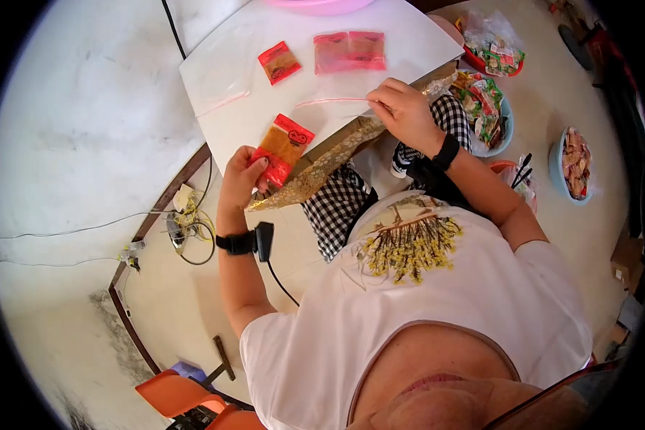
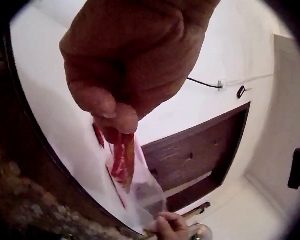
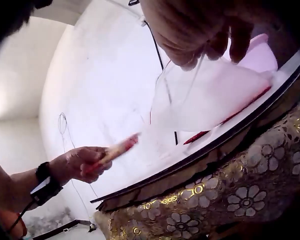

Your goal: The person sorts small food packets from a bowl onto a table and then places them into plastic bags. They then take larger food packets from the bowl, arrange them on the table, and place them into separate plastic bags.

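My left hand (image 1: 242,176) grips a red packet with a tan middle (image 1: 285,147) by its lower end, above the table's near edge. With thumb and fingers, my right hand (image 1: 403,115) pinches the edge of a clear plastic bag with a red line (image 1: 331,100). In the right wrist view this bag (image 3: 190,97) hangs from the fingers. Two red packets side by side (image 1: 350,52) lie at or under the clear bag; which, I cannot tell. Another small red packet (image 1: 279,62) lies to their left, and a second clear bag (image 1: 222,89) lies at the table's left.
A pink basin (image 1: 322,6) stands at the white table's (image 1: 218,54) far edge. Patterned cloth (image 1: 322,168) hangs along the near edge. On the floor to the right are basins of packets (image 1: 509,122) and another basin (image 1: 557,168). An orange chair (image 1: 168,394) is at lower left.
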Available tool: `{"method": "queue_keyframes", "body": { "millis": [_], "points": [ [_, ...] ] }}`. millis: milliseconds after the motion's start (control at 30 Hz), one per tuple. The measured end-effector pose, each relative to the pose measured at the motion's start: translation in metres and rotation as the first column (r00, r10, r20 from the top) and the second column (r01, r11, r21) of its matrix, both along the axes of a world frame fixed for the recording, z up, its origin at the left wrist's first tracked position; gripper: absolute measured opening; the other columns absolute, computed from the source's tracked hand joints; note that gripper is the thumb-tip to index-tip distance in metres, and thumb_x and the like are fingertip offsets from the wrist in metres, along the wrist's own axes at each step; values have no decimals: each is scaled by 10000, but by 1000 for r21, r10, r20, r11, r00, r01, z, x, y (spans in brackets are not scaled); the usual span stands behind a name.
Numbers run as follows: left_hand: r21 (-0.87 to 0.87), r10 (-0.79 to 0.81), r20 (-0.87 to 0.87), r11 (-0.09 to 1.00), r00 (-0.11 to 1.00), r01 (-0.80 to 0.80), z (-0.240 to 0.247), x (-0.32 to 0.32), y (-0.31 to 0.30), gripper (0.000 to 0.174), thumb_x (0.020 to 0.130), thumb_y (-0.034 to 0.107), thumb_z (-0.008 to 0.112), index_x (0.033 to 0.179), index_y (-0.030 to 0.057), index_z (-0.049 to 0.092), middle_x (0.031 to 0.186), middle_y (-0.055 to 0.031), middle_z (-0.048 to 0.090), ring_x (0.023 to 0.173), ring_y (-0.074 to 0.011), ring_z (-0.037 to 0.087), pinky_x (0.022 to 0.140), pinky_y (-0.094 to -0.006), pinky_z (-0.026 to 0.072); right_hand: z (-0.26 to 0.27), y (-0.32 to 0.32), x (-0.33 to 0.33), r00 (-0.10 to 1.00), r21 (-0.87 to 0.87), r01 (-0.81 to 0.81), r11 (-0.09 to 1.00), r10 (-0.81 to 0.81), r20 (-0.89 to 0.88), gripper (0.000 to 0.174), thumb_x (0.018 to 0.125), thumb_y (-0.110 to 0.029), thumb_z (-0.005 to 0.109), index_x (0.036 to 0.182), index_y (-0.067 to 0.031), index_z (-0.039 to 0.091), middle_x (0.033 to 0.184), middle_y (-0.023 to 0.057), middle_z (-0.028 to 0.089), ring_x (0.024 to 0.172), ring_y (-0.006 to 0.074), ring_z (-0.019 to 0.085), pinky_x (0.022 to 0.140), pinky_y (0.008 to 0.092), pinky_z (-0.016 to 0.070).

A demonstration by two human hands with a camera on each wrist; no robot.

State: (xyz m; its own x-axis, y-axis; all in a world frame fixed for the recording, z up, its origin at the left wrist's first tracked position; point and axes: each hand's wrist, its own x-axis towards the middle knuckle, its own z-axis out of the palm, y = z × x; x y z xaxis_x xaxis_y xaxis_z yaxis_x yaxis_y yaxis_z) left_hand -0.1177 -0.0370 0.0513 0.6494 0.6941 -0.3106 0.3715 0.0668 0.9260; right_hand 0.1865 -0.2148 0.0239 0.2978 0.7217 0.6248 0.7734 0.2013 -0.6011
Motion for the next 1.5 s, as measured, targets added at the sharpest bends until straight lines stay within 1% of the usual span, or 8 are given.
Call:
{"method": "queue_keyframes", "body": {
  "millis": [267,300,667,933,1000,1100,1400,1500],
  "points": [
    [-439,214,206,892,955,-106,10,71,-63,211,963,55,503,1125,-64,566,892,-105,654,569,-105,581,494,-222,498,1,0,-3,999,2,-36,999,36,15,87,821,-22,651,907,-34,646,791,101,577,689,280,589,604,354,473],
    [-462,82,310,884,947,75,-9,69,-50,216,979,62,462,1116,-71,564,855,-97,645,576,-117,581,519,-231,512,1,0,-4,999,6,-35,999,35,5,86,816,-42,650,902,-48,646,807,95,576,713,284,591,616,365,478],
    [-510,338,495,859,801,-48,-15,199,-49,200,942,52,484,1114,9,575,955,-55,642,776,-152,600,642,-281,513,-1,1,-4,997,32,-81,996,81,3,128,799,-37,661,927,-39,659,855,97,597,762,286,603,647,363,491],
    [-110,152,640,988,753,-106,-113,241,26,190,968,170,512,1125,77,565,974,-37,607,777,-143,581,649,-266,480,-7,5,-6,993,-2,-113,994,113,-14,108,808,-58,666,914,-39,665,858,97,601,748,292,606,644,377,502],
    [-523,465,538,838,703,-154,-47,237,-13,171,965,141,511,1115,73,555,985,-45,598,811,-141,575,669,-264,477,-12,6,-6,993,-4,-119,993,119,-15,106,808,-61,666,912,-42,666,857,97,602,744,290,607,641,376,502],
    [-416,366,661,905,655,-85,-66,223,-19,221,981,205,500,1142,61,551,1077,-77,600,938,-196,578,796,-313,494,-12,4,-7,991,-34,-126,991,125,-48,80,815,-100,660,883,-59,655,846,88,581,757,295,595,640,395,491],
    [-534,394,675,844,624,44,-117,218,-9,114,966,102,476,1050,101,554,921,-29,568,806,-160,557,693,-282,471,-13,4,-10,988,-68,-148,987,144,-63,71,819,-112,650,874,-68,644,823,84,559,769,302,583,648,403,484],
    [-665,550,493,738,674,-116,-59,226,-20,128,979,145,453,1045,107,557,926,-26,571,803,-163,558,685,-283,469,-11,4,-9,989,-76,-144,987,140,-54,69,818,-106,647,877,-69,647,822,83,562,777,301,584,651,399,485]
  ]
}}
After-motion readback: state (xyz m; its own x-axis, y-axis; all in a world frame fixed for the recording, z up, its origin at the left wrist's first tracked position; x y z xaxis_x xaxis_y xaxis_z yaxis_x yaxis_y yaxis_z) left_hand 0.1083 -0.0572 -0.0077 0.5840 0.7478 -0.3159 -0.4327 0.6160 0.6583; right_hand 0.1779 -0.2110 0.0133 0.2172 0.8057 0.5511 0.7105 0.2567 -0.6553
